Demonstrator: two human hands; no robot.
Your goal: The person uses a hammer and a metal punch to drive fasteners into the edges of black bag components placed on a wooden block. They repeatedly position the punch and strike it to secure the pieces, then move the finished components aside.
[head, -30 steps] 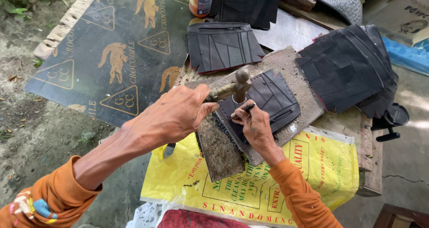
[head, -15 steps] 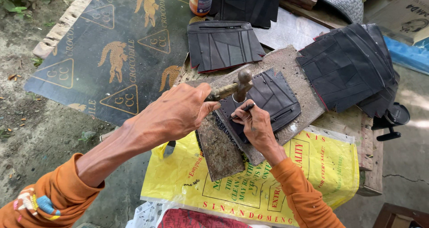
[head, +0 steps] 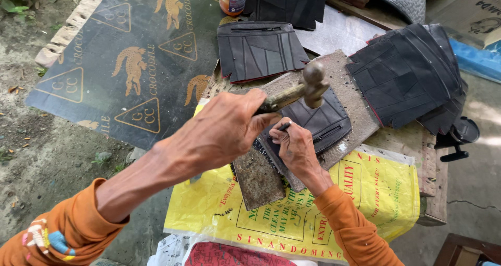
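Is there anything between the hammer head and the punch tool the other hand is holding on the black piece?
Nothing visible. The hammer in the left hand is raised just above the thin dark tool that the right hand pinches against the black piece. Only open air shows between them; the right fingers sit low beside the tool.

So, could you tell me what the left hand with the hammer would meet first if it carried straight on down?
Probably the thin dark punch held by the right hand, standing on the black rubber piece; the hammer head hangs just above it, though depth is unclear. The left hand grips the handle.
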